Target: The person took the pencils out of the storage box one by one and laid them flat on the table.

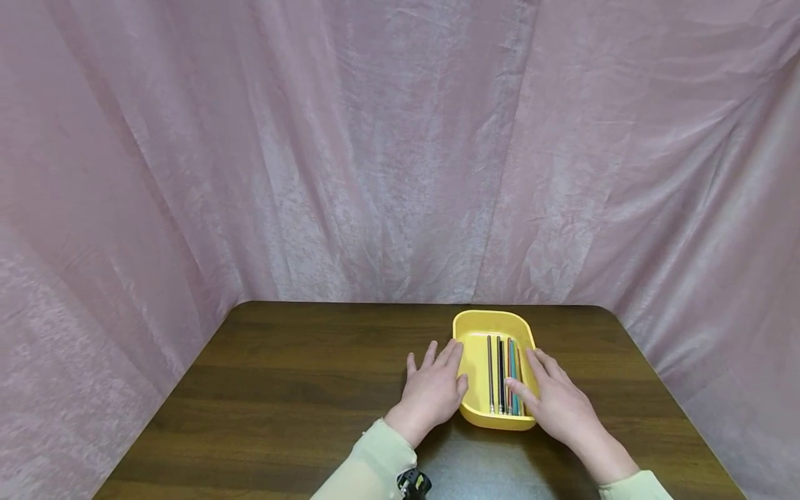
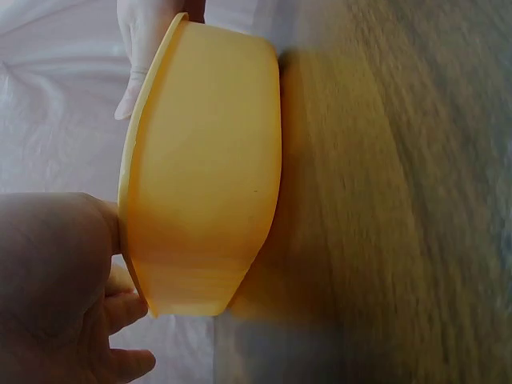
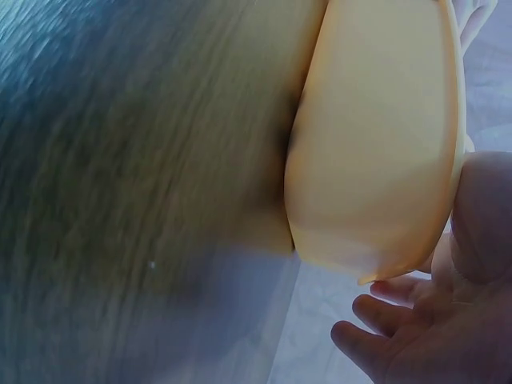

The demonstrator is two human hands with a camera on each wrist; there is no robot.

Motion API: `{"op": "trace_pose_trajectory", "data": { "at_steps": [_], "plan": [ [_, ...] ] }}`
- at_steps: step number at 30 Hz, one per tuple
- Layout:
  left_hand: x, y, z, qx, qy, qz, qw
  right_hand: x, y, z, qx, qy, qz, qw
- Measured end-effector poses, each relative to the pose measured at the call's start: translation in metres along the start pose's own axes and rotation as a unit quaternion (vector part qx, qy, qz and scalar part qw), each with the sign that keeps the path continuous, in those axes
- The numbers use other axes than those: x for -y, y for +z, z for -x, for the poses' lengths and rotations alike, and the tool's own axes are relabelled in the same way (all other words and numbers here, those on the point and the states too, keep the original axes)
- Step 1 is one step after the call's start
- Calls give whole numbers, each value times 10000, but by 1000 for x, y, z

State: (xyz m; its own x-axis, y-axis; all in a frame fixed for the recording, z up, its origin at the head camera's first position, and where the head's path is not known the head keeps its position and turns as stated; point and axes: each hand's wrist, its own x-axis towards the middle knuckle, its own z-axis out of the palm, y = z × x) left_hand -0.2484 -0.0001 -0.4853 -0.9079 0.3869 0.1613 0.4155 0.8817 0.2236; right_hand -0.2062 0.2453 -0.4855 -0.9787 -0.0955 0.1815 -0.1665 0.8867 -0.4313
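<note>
A yellow plastic bin [image 1: 476,364] stands on the table with several slim pencil-like sticks [image 1: 502,375] lying lengthwise in it. They are dark, black, reddish and teal, some with silvery near ends. At the bin's left rim, my left hand [image 1: 433,390] rests with fingers extended and spread. My right hand [image 1: 565,408] lies along the right rim, its thumb reaching over the inside above the sticks. In the left wrist view, the bin's outer wall [image 2: 204,152] sits beside the left fingers. The right wrist view shows the right fingers [image 3: 364,340] extended by the rim.
The brown wood-grain table [image 1: 300,375] extends left of the bin and has rounded far corners. Pink velvety curtains [image 1: 375,153] hang behind it and at both sides. A dark device [image 1: 414,482] is by the left sleeve.
</note>
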Motion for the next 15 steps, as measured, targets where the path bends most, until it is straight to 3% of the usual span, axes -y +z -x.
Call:
{"op": "trace_pose_trajectory", "data": {
  "at_steps": [15],
  "plan": [
    [22, -8, 6, -14, -117, 43, 9999, 16, 9, -3, 27, -259, -48, 9997]
  ]
}}
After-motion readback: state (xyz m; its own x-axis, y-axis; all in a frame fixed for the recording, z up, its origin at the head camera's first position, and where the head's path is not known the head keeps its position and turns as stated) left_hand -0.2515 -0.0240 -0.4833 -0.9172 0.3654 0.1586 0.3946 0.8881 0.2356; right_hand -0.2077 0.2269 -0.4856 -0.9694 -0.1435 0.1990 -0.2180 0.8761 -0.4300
